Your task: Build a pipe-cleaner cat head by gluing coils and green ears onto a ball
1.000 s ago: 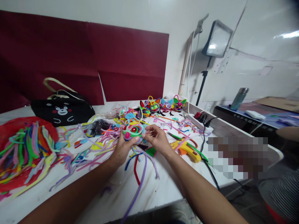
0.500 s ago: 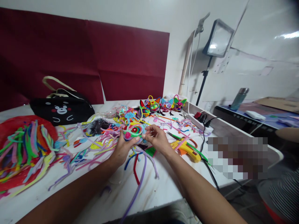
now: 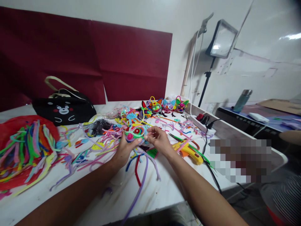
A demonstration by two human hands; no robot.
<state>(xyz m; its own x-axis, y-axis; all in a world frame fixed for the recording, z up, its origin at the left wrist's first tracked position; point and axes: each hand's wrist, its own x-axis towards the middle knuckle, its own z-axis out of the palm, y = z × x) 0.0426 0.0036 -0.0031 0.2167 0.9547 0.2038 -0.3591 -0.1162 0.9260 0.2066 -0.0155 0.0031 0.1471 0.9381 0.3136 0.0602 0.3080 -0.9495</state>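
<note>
A round ornament (image 3: 135, 132) of coiled pipe cleaners, red, green, blue and pink, is held above the table. My left hand (image 3: 124, 149) grips it from the left and below, thumb along its lower front. At its right edge my right hand (image 3: 158, 139) pinches with thumb and index finger at a light-blue part; the exact contact is too small to make out. Under the hands lie loose pipe cleaners, among them a long purple one (image 3: 139, 191) and a red one (image 3: 137, 175). A yellow glue gun (image 3: 192, 153) lies right of my right hand, beside scissors (image 3: 180, 139).
Finished-looking cat-faced ornaments (image 3: 156, 107) stand at the back. On the left, a red bag (image 3: 53, 125) holds many pipe cleaners, before a black bag (image 3: 64, 110). A power strip (image 3: 204, 122) with black cables lies right, near a lamp on a stand (image 3: 222, 39).
The view has shifted very slightly, so the scene sits a little further right. Both hands keep their hold at the ornament, with almost no visible movement.
</note>
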